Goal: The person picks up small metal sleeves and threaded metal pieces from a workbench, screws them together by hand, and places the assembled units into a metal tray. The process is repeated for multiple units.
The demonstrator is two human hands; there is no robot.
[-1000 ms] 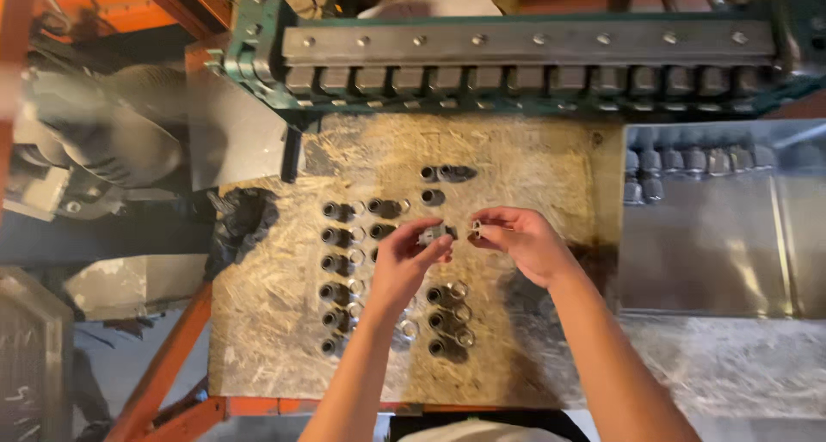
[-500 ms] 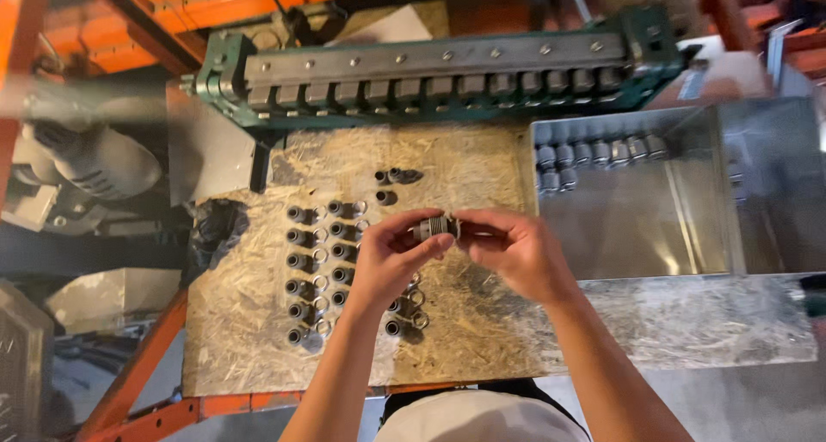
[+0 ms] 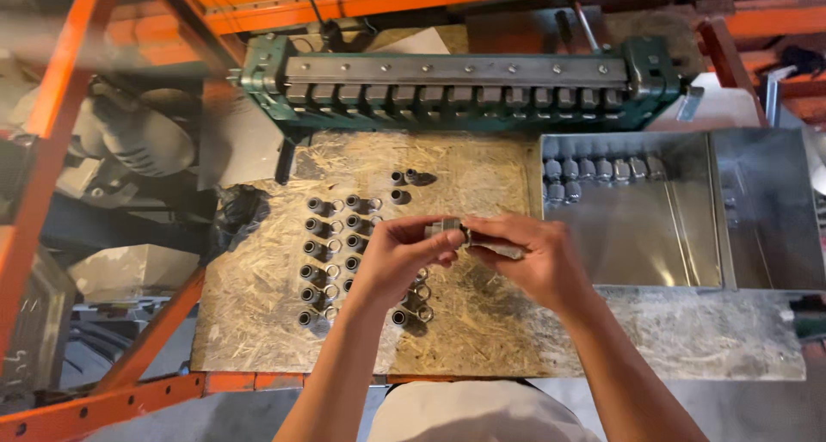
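Both hands met above the chipboard table: the left hand and right hand pinched one small grey metal sleeve between their fingers, seemingly to join parts. Rows of similar sleeves lay beneath; the metal tray right held open room.

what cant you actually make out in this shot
- Small metal part, head view: pinched between the left hand and right hand; the fingers cover most of it, so its shape is unclear.
- Rows of small metal fittings on the chipboard: the hands hide the right-hand rows.
- Fittings in the metal tray: too small and blurred to compare with those on the board.
- Green machine: its rear is hidden by the orange frame.
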